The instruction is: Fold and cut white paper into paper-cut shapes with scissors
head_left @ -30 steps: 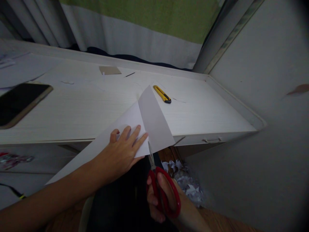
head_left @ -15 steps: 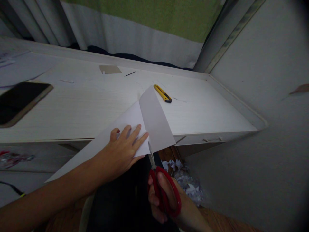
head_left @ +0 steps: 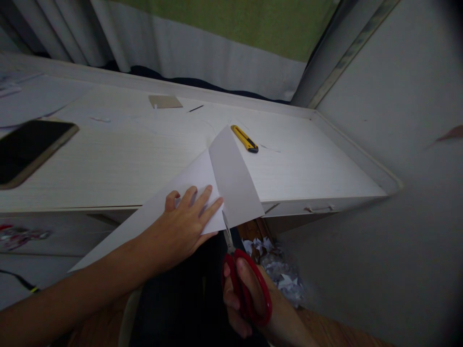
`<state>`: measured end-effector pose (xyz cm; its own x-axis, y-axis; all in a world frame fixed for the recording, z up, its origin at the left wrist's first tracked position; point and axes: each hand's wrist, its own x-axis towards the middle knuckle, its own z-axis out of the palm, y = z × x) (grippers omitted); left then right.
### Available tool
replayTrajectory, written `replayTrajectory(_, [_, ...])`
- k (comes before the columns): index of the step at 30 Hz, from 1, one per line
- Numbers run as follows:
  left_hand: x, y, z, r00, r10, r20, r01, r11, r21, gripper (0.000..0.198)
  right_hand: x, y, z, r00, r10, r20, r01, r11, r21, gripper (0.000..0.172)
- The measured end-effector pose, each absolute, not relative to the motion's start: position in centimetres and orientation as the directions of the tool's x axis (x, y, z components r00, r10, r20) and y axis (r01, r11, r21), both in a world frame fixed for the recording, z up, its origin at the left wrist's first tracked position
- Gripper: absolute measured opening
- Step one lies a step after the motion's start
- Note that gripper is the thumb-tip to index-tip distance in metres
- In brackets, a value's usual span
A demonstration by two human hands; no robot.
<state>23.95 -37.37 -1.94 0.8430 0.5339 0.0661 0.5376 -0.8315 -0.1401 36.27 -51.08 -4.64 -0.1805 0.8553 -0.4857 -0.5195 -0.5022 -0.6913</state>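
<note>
My left hand (head_left: 183, 229) lies on a folded white paper sheet (head_left: 217, 185) that hangs over the front edge of the desk (head_left: 119, 159); its fingers are stretched out and press the sheet down. My right hand (head_left: 253, 303) is closed round the red handles of a pair of scissors (head_left: 240, 272). The scissor blades point up into the paper's lower edge, just right of my left fingertips. The sheet's right flap stands folded up from a crease.
A yellow utility knife (head_left: 245, 139) lies on the desk behind the paper. A dark phone (head_left: 31, 149) rests at the left, a small brown card (head_left: 165, 101) at the back. Paper scraps (head_left: 278, 272) lie on the floor under the desk. A wall (head_left: 398, 144) closes the right side.
Hands, paper and scissors hold almost the same pose; only the view has shifted slightly.
</note>
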Motion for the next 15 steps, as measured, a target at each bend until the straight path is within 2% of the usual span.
replayTrajectory(7, [23.92, -37.38, -1.92, 0.843, 0.533, 0.073, 0.538, -0.833, -0.131, 0.047, 36.38, -51.11, -4.44, -0.193, 0.847, -0.495, -0.508, -0.518, -0.688, 0.036])
replayTrajectory(15, [23.96, -37.42, -1.94, 0.845, 0.53, 0.07, 0.535, -0.834, -0.136, 0.047, 36.15, -51.05, -4.99, -0.205, 0.877, -0.435, -0.526, -0.473, -0.707, 0.037])
